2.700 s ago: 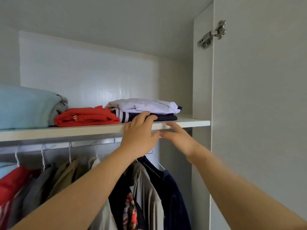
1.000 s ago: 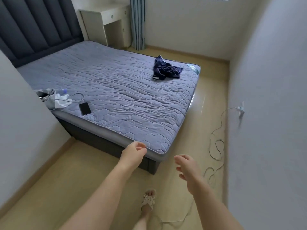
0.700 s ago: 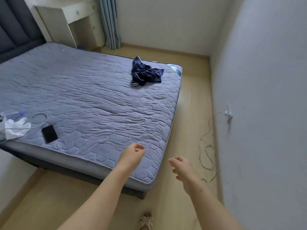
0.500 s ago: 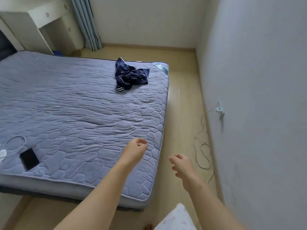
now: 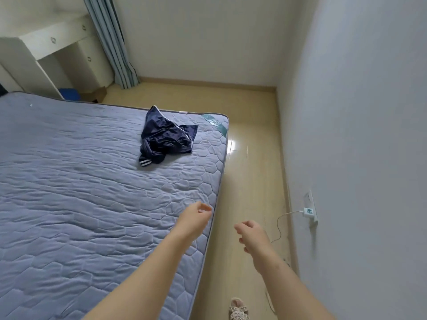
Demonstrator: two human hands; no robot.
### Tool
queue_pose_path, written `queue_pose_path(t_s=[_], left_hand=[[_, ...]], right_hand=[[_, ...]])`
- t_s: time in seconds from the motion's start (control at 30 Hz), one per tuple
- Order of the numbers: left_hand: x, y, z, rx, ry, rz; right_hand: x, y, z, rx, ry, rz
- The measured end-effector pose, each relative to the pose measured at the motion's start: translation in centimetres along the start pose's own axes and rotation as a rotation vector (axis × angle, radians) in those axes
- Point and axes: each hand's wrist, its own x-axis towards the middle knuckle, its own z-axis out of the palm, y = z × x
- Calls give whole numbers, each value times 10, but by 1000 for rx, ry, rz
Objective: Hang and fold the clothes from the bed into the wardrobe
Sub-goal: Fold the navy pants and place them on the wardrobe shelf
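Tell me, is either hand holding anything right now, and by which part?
Nothing is held. The left hand and right hand are both empty, fingers loosely curled; the navy garment lies untouched on the bed, apart from both.

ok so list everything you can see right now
bed: one, grey-blue quilted cover, fills the left half
navy garment: one, dark blue with white stripes, crumpled near the bed's far right corner
label: one, teal, on that same corner
desk: one, white, far left beyond the bed
blue object: one, blue, on the floor under the desk, kind unclear
curtain: one, grey-blue, hanging beside the desk
floor: light wood, right of the bed
charger: one, white, plugged into the right wall
cable: one, pale, running down from the charger
sandal: one, beige, bottom edge, worn on a foot
left hand: loosely curled, empty, over the bed's edge
right hand: loosely curled, empty, over the floor
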Motion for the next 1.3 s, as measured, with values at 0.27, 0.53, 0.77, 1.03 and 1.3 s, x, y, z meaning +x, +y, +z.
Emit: queue_pose_path(t_s=[0.27, 0.53, 0.77, 1.03, 1.3], left_hand=[[114, 72, 6, -97, 73, -97], [236, 100, -36, -210, 172, -158], [351, 130, -96, -160, 241, -214], [431, 131, -139, -177, 253, -341], [503, 100, -156, -204, 378, -579]], right_hand=[[129, -97, -23, -59, -65, -4], [241, -182, 14, -195, -140, -28], [344, -272, 59, -334, -189, -45], [433, -310, 114, -522, -305, 6], [537, -335, 179, -797, -499, -17]])
